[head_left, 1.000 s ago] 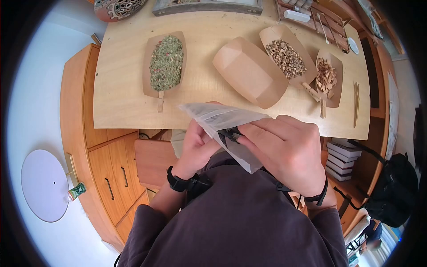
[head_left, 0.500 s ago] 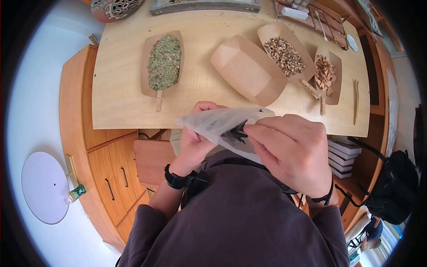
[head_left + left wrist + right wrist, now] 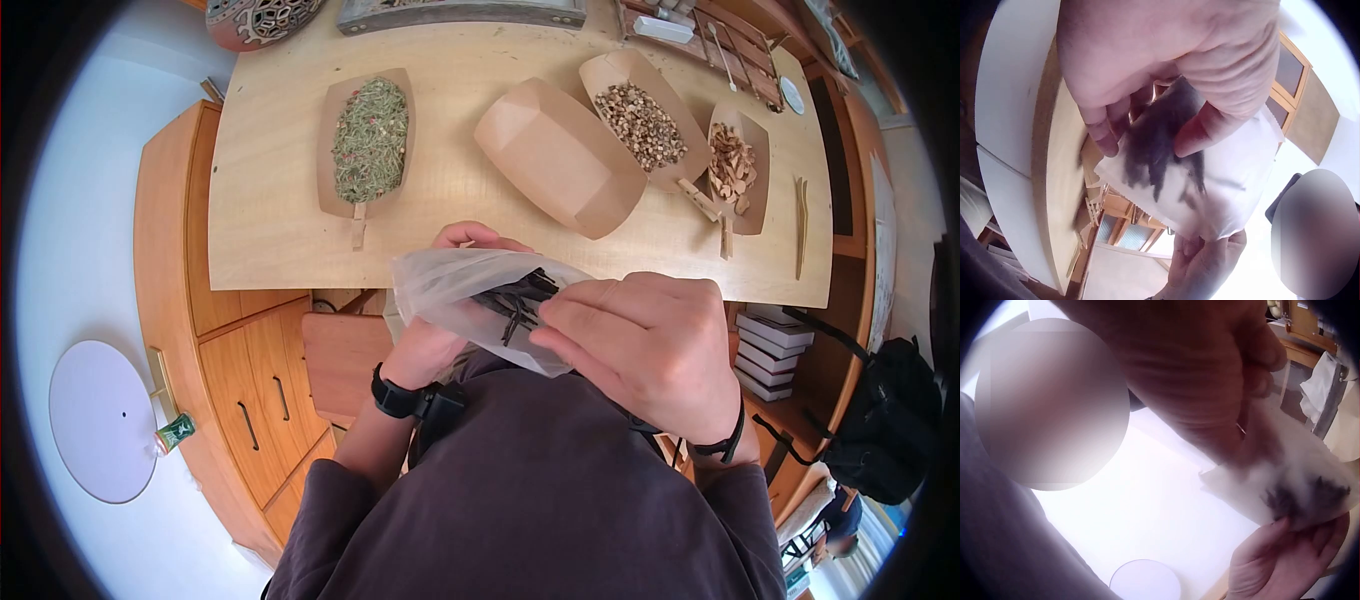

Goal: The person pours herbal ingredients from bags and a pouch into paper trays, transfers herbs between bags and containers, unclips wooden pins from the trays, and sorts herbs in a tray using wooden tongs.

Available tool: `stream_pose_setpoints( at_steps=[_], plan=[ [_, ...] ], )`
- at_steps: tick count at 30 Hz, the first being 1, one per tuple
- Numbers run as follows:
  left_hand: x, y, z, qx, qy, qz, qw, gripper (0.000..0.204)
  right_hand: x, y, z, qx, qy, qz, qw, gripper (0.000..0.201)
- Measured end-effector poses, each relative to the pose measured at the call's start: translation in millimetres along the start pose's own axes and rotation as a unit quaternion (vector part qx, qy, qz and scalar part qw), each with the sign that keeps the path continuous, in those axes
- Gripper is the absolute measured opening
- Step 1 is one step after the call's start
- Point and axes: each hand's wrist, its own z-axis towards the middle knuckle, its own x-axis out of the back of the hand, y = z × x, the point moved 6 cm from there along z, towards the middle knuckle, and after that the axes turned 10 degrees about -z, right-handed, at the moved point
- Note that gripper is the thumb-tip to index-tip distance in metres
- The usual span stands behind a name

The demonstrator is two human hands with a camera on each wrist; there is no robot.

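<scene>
A translucent white bag with thin dark strips in it is held up just off the table's front edge. My left hand grips the bag from below and behind, and the left wrist view shows its thumb and fingers curled around it over the dark clump. At the open mouth is my right hand, its thumb and forefinger pinching the ends of some strips. Both wrist views show those fingertips through the bag's wall, blurred.
On the table stand paper trays: one of green dried herbs, an empty one, one of brown pieces, one of tan slices. Wooden clips sit on some. Wooden tweezers lie at the right.
The bag has turned so its mouth now shows more strips. The right hand's fingers have shifted at the mouth. The left hand has moved lower behind the bag.
</scene>
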Motion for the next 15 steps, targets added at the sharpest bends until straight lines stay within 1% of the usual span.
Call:
stream_pose_setpoints(
  at_steps=[2, 4, 6, 7, 10, 13, 15],
  plan=[
    [1.5, 1.5, -0.5, -0.016, -0.008, -0.003, 1.0, 0.037, -1.0, 0.5, -1.4, -0.011, 0.003, -0.015, 1.0, 0.023],
    [6.7, 0.7, -1.7, 0.01, 0.001, -0.081, 0.997, 0.062, -0.4, 1.8, -0.7, -0.023, 0.007, -0.03, 0.999, 0.025],
    [5.9, 2.9, -3.8, 0.006, -0.004, -0.056, 0.998, 0.062, 4.1, 2.2, 3.7, -0.031, 0.021, -0.061, 0.997, 0.033],
    [5.2, 4.1, -4.9, 0.001, -0.008, -0.032, 0.999, 0.062, 6.9, 0.8, 5.9, -0.031, 0.022, -0.061, 0.997, 0.033],
    [8.9, 4.4, -8.4, 0.008, -0.011, -0.005, 1.0, 0.061, 7.7, -1.1, 11.9, -0.044, 0.006, -0.056, 0.997, 0.039],
    [4.9, 5.1, -9.8, 0.018, -0.021, 0.01, 1.0, 0.061, 4.5, -3.7, 15.1, -0.021, 0.028, -0.043, 0.998, 0.041],
    [8.6, 0.2, -10.0, 0.023, -0.028, 0.029, 0.999, 0.061, -1.8, -6.4, 14.0, -0.018, -0.023, -0.011, 1.0, 0.038]
  ],
)
